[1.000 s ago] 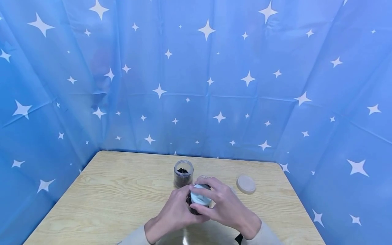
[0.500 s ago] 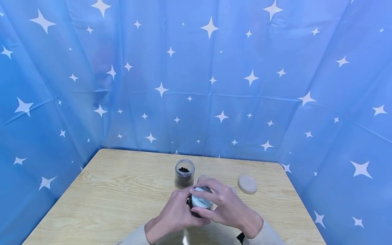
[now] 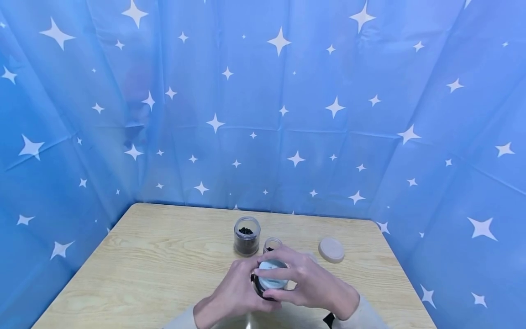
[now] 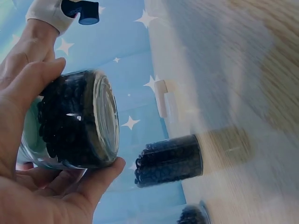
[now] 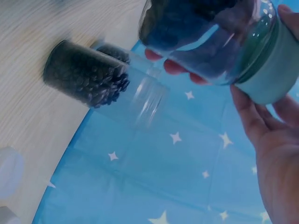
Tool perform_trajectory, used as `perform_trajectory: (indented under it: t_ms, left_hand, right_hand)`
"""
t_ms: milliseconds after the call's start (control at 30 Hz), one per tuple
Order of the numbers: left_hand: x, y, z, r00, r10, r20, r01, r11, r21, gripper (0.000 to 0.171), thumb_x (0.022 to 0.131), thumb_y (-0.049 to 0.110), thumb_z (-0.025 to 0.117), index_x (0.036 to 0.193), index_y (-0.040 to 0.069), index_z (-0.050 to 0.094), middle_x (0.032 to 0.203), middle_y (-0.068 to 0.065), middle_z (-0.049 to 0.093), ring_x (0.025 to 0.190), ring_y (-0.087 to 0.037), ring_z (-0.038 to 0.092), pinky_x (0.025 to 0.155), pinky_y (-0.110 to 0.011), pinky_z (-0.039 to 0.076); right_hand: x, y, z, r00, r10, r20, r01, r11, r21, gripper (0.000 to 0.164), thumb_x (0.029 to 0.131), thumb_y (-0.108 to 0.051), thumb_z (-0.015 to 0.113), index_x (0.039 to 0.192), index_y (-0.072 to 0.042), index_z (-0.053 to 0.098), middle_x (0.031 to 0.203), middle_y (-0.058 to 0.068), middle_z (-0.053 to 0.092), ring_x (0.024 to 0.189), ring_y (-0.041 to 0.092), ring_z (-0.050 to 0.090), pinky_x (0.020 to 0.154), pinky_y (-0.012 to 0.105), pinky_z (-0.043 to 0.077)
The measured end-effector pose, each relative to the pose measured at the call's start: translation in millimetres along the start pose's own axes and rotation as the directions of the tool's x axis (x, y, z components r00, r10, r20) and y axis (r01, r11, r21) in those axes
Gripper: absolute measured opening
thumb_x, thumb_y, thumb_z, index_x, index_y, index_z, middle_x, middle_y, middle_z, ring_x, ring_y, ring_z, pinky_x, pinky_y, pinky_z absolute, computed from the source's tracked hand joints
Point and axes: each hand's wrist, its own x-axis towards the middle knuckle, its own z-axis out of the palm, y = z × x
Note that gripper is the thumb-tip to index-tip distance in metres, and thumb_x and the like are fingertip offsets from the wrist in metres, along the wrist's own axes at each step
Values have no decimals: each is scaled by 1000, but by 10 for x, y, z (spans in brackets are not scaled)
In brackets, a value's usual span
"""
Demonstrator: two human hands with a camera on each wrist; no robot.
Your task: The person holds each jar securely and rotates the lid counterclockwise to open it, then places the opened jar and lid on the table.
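Observation:
My left hand [image 3: 242, 288] grips a clear glass jar [image 4: 74, 121] filled with dark, bean-like pieces, its thumb and fingers wrapped round the side. From the other side my right hand [image 3: 312, 281] pinches the pale blue-green lid [image 3: 272, 275] seated on that jar's mouth. In the left wrist view the jar is tilted and raised off the table, its glass base facing outward. Beyond the hands stand two uncovered glass jars with similar dark contents: a larger jar [image 3: 246, 242] and a smaller jar [image 3: 271, 245], the latter partly behind my right fingers.
A round beige lid [image 3: 331, 250] lies on the wooden table [image 3: 164, 256], right of the jars. Near it is a whitish translucent lid [image 5: 10, 171], mostly hidden by my right hand in the head view. A blue star-patterned curtain [image 3: 255, 100] encloses the table.
Both hands and the held jar have come slightly nearer the body and right, uncovering more of the smaller jar. The right fingers stay on the lid, which has shifted slightly with the jar.

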Motion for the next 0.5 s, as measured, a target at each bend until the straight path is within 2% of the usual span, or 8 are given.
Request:
perform_trajectory:
  t_ms: [133, 333, 500]
  left_hand:
    - [-25, -10, 2, 1000, 12, 0, -12, 1000, -17, 72, 76, 31, 110, 138, 33, 73, 120, 15, 83, 103, 4, 77, 88, -20, 66]
    - [-33, -5, 20, 999, 32, -15, -32, 999, -13, 73, 75, 26, 109, 138, 32, 72, 116, 16, 81, 99, 5, 75, 86, -19, 65]
    - [-27, 11, 45, 999, 40, -26, -40, 999, 2, 73, 75, 22, 108, 137, 32, 72, 120, 16, 82, 104, 3, 75, 92, -21, 65]
  right_hand:
    - [-20, 4, -3, 1000, -9, 2, 9, 998, 61, 46, 98, -26, 97, 141, -20, 80, 144, 9, 76, 124, 22, 79, 102, 28, 68]
    - [-26, 10, 17, 1000, -11, -19, 13, 995, 95, 47, 98, -21, 97, 142, -18, 79, 145, 10, 76, 127, 22, 79, 105, 27, 67]
    - [-50, -28, 30, 999, 41, -15, -39, 994, 99, 50, 100, -20, 94, 147, -18, 77, 148, 10, 76, 129, 23, 80, 106, 26, 67]
